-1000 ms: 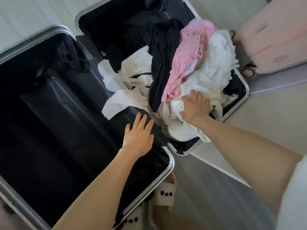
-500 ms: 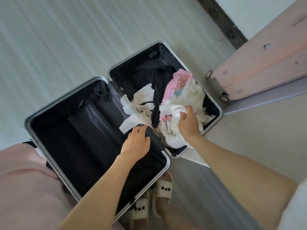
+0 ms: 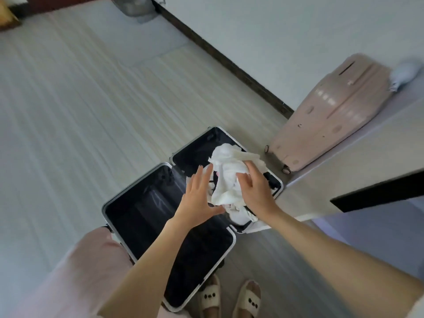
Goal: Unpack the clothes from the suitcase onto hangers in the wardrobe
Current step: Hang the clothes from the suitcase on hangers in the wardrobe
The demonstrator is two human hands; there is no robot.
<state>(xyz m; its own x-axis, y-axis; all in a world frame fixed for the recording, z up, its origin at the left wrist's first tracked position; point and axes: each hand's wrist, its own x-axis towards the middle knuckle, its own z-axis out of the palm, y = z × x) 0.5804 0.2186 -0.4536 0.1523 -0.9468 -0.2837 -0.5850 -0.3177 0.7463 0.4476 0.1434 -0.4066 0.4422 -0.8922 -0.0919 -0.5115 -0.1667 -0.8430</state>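
A black suitcase (image 3: 146,216) with a silver rim lies open on the floor. Its near half is empty and its far half holds a pile of clothes, mostly hidden behind my hands. My right hand (image 3: 254,189) grips a crumpled white garment (image 3: 227,173) and holds it up above the far half. My left hand (image 3: 199,196) hovers just left of the garment with fingers spread, its fingertips near the cloth. No wardrobe or hanger can be made out.
A pink suitcase (image 3: 332,113) stands to the right by the wall. A pale panel with a dark edge (image 3: 367,187) runs along the right. My slippered feet (image 3: 229,299) stand near the black suitcase's corner. Pale wooden floor spreads to the left.
My view rose away from the suitcase. My right hand closed on the white garment and lifted it out of the pile. My left hand came up off the suitcase toward the garment.
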